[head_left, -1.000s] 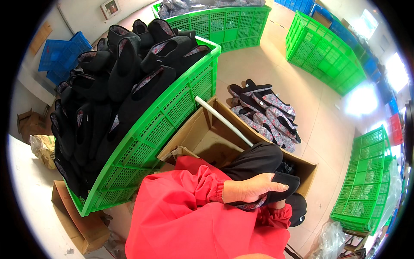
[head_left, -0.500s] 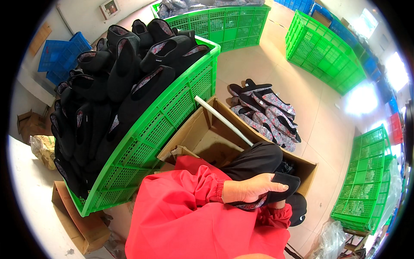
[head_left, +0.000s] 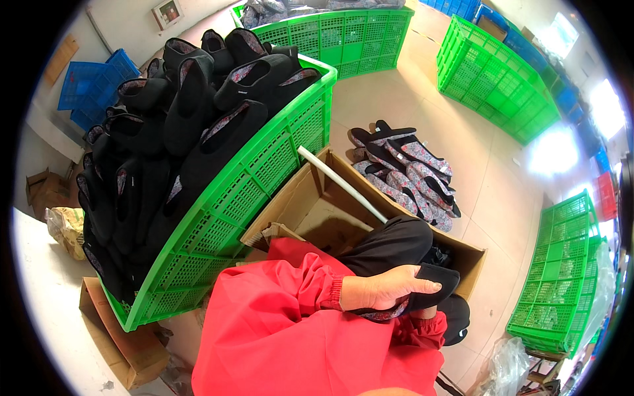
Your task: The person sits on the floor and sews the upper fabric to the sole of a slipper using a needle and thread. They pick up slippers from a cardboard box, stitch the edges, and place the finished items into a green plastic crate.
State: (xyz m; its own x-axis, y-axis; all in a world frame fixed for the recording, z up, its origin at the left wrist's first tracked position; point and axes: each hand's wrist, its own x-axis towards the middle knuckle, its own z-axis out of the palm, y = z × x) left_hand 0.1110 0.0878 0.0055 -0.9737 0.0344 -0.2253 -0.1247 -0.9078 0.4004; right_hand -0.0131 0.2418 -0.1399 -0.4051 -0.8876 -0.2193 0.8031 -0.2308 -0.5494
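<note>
A black cloth slipper (head_left: 437,282) with a floral lining is held over my lap. My left hand (head_left: 380,289) is closed on it, the thumb lying along the top and pointing right. From the right sleeve, my right hand (head_left: 424,313) reaches up to the slipper's near side. Only a bit of that hand shows; its fingers are hidden behind the slipper and the left hand. Just beyond my knees stands an open cardboard box (head_left: 317,198), with a pale rod (head_left: 340,183) slanting across it.
At the left, a green crate (head_left: 228,221) is heaped with black slippers (head_left: 188,112). On the floor past the box lies a pile of floral and black slippers (head_left: 416,173). Other green crates (head_left: 495,79) stand farther off and at right. A clear plastic bag (head_left: 505,369) sits lower right.
</note>
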